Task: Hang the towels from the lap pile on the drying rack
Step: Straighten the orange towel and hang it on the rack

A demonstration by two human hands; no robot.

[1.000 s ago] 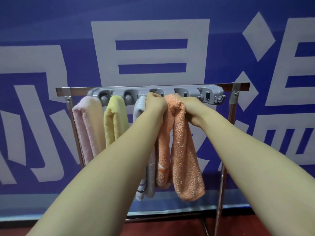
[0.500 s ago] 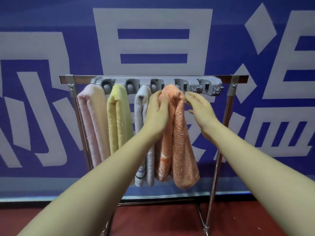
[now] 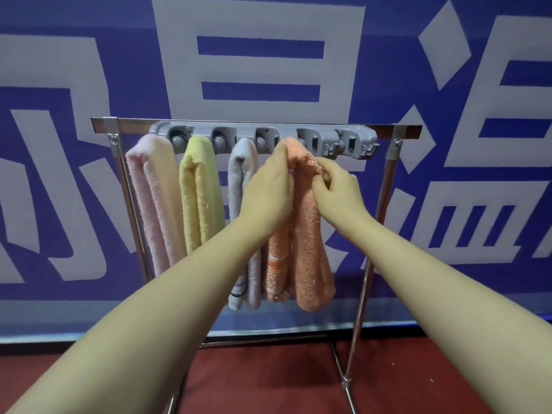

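Left hand point(image 3: 268, 189), right hand point(image 3: 337, 191) — gripping orange towel point(image 3: 307, 240).

Looks like an indoor hall or staged set: huge blue banner point(image 3: 263, 28) with giant white characters across the back. Red floor point(image 3: 268, 383) underneath, drying rack point(image 3: 401, 131) standing on it.
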